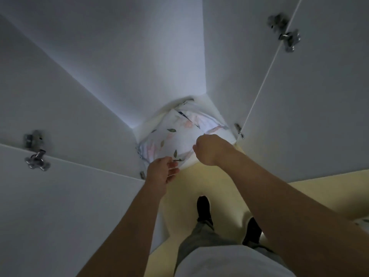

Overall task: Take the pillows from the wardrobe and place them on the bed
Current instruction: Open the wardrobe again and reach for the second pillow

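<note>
— While I look down from the head camera, where is the pillow point(175, 134)?

— I see it low in the wardrobe point(111, 62), filling the bottom compartment between the two white side walls. It is white with a print of green leaves and pale pink patches, and its near edge bulges out past the front lip of the wardrobe floor.

— And my hands?

— My left hand point(160, 173) is at the pillow's near lower edge, fingers point(173, 170) loosely curled and touching the fabric. I cannot tell whether they have pinched it or only rest against it. My right hand point(209, 149) is at the pillow's near right side, curled into a fist with the knuckles toward me. The fingertips are hidden, so I cannot tell whether it is clamped on the cover.

— What else is around the pillow?

— Both wardrobe doors stand open. The left door point(60, 196) swings out left of the pillow, with a metal hinge point(36, 151) on it. The right door point(309, 116) swings out to the pillow's right, with another hinge point(285, 33) high up. In front of the pillow I see a pale yellow floor point(225, 188), and on it my two dark feet, the left foot point(203, 208) nearer the pillow than the right foot point(253, 230).
</note>
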The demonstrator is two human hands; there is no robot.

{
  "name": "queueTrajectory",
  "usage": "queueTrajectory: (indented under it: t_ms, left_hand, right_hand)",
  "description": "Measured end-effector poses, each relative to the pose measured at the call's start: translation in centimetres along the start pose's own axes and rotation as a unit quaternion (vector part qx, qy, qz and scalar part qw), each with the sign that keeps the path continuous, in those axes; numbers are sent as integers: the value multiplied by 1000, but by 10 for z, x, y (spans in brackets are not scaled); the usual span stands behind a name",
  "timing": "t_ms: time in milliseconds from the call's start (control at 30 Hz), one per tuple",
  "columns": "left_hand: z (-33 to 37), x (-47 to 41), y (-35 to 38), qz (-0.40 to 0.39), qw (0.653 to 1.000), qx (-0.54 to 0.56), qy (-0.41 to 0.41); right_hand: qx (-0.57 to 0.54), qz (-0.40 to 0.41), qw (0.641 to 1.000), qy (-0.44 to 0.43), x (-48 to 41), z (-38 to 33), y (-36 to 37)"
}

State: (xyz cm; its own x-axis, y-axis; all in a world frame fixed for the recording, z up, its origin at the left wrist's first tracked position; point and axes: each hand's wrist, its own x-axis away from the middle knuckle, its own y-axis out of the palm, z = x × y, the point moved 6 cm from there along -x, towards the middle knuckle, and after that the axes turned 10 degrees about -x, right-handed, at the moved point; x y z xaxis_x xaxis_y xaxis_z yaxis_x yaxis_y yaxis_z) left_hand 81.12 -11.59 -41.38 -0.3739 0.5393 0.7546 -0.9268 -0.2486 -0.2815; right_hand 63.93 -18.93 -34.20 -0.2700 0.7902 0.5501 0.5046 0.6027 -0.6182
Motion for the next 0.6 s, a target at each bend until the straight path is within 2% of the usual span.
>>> queueTrajectory:
  t_ms: [100, 300, 467, 600]
  left_hand:
    - [-11, -33, -18, 14, 1000, 3, -27]
    - [-42, -112, -30, 32, 998, -9, -56]
    - [-113, -219, -16, 33, 991, -49, -121]
    - [-177, -316, 0, 47, 982, -99, -153]
  right_hand:
    - [-44, -44, 998, -23, -30, -14, 31]
    - [-103, -60, 993, -13, -100, -7, 87]
    - [-182, -63, 981, 35, -183, 43, 174]
    - [-236, -107, 962, 91, -254, 97, 261]
